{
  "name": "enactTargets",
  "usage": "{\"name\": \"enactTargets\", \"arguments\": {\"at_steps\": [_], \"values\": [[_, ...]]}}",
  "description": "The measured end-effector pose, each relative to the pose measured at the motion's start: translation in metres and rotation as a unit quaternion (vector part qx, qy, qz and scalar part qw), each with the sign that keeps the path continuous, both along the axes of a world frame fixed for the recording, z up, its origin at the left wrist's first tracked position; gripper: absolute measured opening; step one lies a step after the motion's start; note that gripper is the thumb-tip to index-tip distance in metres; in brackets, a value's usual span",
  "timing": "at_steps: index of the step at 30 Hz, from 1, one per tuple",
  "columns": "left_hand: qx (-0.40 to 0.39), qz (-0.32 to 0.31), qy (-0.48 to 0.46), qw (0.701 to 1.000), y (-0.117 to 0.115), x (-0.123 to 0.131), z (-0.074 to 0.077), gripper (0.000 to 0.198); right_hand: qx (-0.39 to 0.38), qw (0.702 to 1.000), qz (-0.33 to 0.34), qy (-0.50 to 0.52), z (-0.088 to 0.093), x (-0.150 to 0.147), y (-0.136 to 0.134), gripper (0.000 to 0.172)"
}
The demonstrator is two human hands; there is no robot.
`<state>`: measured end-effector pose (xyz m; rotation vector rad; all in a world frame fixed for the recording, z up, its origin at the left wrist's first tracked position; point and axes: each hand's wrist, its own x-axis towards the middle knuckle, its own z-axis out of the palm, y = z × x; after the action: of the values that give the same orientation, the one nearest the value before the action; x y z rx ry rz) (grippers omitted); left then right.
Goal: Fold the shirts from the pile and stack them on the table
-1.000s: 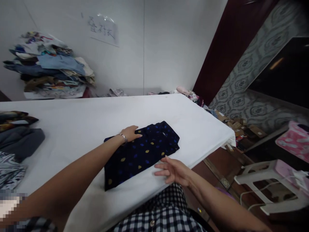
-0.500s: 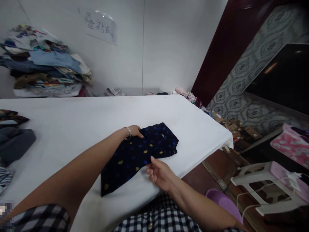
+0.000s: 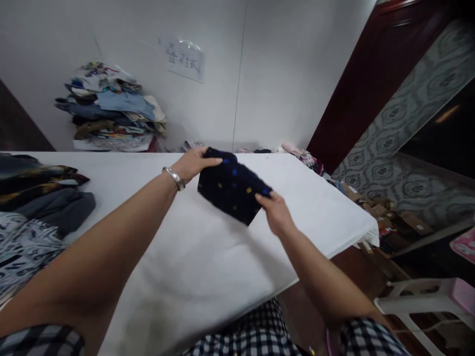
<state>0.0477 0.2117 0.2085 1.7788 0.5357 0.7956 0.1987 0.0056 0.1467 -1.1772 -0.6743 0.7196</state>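
Observation:
A dark navy shirt (image 3: 232,190) with blue and yellow spots hangs folded between my hands, tilted down toward the right. My left hand (image 3: 193,164) pinches its upper left corner, thumb on the near side. At the right edge, my right hand (image 3: 275,210) grips the cloth between thumb and fingers. Beneath it lies the white-covered table (image 3: 208,277), and I cannot tell whether the shirt's lower edge touches it. The far side of the shirt is hidden.
Dark garments (image 3: 37,178), a grey folded garment (image 3: 61,207) and a black-and-white printed garment (image 3: 27,247) lie at the table's left. A tall clothes pile (image 3: 115,111) stands by the wall. Cardboard boxes (image 3: 411,222) and a plastic stool (image 3: 419,296) are to the right.
The shirt has been lifted off the table and moved away from me, and it looks more compact. My right hand now grips its right edge. The view has shifted left.

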Motion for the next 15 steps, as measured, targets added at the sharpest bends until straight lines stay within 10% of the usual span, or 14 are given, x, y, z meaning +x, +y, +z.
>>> {"name": "enactTargets", "arguments": {"at_steps": [5,8,12,15], "values": [[0.149,0.098,-0.024,0.984,-0.038,-0.037,0.000,0.046,0.068,0.989,-0.023,-0.128,0.017,0.032,0.022,0.034],[0.187,0.120,0.097,0.970,-0.077,-0.068,-0.053,0.043,-0.034,0.983,0.005,-0.179,-0.026,0.024,-0.007,0.032],[0.211,-0.001,0.228,0.951,-0.130,-0.108,-0.136,0.022,-0.129,0.937,0.103,-0.306,-0.091,0.003,-0.068,0.034],[0.225,-0.045,0.278,0.933,-0.154,-0.123,-0.162,0.021,-0.151,0.898,0.134,-0.391,-0.108,-0.008,-0.094,0.033]]}}
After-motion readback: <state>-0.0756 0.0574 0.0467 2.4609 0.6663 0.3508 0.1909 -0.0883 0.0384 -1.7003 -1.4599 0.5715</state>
